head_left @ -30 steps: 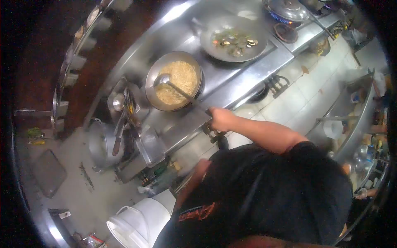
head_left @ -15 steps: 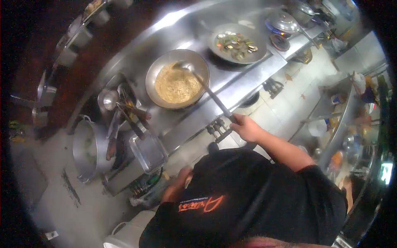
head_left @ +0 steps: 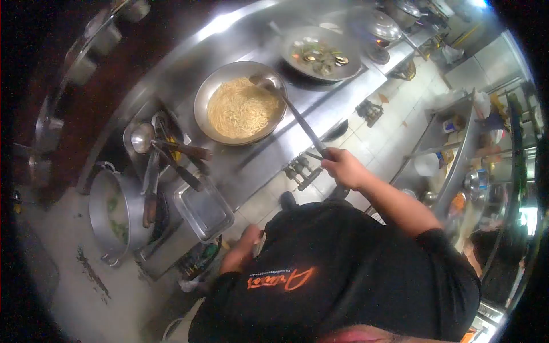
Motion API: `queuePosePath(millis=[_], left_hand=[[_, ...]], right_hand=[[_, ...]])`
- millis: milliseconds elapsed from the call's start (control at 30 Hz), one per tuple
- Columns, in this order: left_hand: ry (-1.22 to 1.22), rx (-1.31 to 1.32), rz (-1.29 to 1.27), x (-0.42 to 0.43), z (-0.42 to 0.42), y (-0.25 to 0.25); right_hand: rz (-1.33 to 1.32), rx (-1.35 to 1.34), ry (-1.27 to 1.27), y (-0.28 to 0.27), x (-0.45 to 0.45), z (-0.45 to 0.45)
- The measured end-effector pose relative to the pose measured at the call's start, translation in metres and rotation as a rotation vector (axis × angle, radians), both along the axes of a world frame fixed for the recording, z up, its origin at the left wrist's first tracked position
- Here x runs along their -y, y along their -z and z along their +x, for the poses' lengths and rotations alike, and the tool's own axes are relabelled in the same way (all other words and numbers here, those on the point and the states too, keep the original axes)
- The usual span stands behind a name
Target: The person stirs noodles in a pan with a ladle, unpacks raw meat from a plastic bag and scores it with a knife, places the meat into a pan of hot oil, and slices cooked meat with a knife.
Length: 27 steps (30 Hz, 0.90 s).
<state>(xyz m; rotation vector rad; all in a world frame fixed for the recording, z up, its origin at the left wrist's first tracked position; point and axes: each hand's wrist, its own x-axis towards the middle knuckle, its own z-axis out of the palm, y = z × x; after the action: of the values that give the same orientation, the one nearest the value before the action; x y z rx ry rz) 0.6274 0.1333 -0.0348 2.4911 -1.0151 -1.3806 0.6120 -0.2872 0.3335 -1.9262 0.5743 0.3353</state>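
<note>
My right hand [head_left: 345,168] is closed around the dark handle of a long ladle [head_left: 303,126]. The ladle's bowl rests inside a wide wok [head_left: 201,114], at the far right edge of the noodles [head_left: 237,108]. Pale and yellowish, the noodles cover most of the wok's bottom. My left hand [head_left: 243,250] is low beside the front of my black shirt, left of the lettering. Its fingers look curled, with a pale sliver of something at their edge that I cannot make out.
Behind the noodles stands a second wok [head_left: 291,71] with mussels and greens. To the left are a metal tray [head_left: 205,211], several ladles [head_left: 142,138] and a large pot [head_left: 103,197]. Burner knobs [head_left: 301,171] line the counter front. Shelving [head_left: 457,154] stands at the right.
The view has shifted slightly, moving the woks up and left. The noodles look looser and show more strands. The ladle's bowl stays at the wok's far right, still in my right hand.
</note>
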Motion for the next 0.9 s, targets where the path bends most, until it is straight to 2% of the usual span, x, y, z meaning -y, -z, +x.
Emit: queuePosePath(millis=[67, 200, 300, 400, 467, 533, 600, 633, 667, 700, 800, 900], left_hand=[[-0.061, 0.017, 0.013, 0.002, 0.001, 0.004], [-0.183, -0.112, 0.064, -0.001, -0.003, 0.031], [-0.25, -0.092, 0.06, -0.008, -0.013, 0.04], [-0.308, -0.124, 0.091, -0.019, -0.027, 0.092], [-0.36, -0.093, 0.019, -0.014, -0.018, 0.056], [-0.441, -0.055, -0.028, -0.006, -0.018, 0.034], [-0.551, -0.009, -0.052, -0.006, -0.025, 0.055], [-0.385, -0.007, -0.024, -0.011, -0.019, 0.059], [-0.218, -0.007, 0.005, -0.018, -0.009, 0.061], [-0.053, -0.004, 0.03, -0.021, -0.001, 0.065], [-0.11, 0.05, 0.049, -0.005, -0.009, 0.089], [-0.081, 0.023, -0.098, 0.013, 0.01, 0.023]], right_hand=[[0.151, -0.195, 0.057, -0.042, -0.007, -0.004], [0.346, -0.246, 0.136, -0.076, -0.006, -0.023], [0.211, -0.236, 0.049, -0.078, 0.001, -0.025], [0.144, -0.271, -0.001, -0.102, 0.013, -0.028], [0.054, -0.363, -0.046, -0.137, 0.016, -0.022], [-0.016, -0.304, -0.197, -0.132, 0.03, -0.027], [-0.06, -0.339, -0.248, -0.117, 0.029, -0.013], [-0.083, -0.357, -0.27, -0.104, 0.028, -0.009], [-0.157, -0.126, -0.316, -0.064, 0.032, -0.015], [-0.174, -0.148, -0.294, -0.065, 0.02, -0.009], [-0.238, -0.086, -0.321, -0.053, 0.009, 0.008], [-0.425, 0.052, -0.36, 0.01, 0.011, 0.017]])
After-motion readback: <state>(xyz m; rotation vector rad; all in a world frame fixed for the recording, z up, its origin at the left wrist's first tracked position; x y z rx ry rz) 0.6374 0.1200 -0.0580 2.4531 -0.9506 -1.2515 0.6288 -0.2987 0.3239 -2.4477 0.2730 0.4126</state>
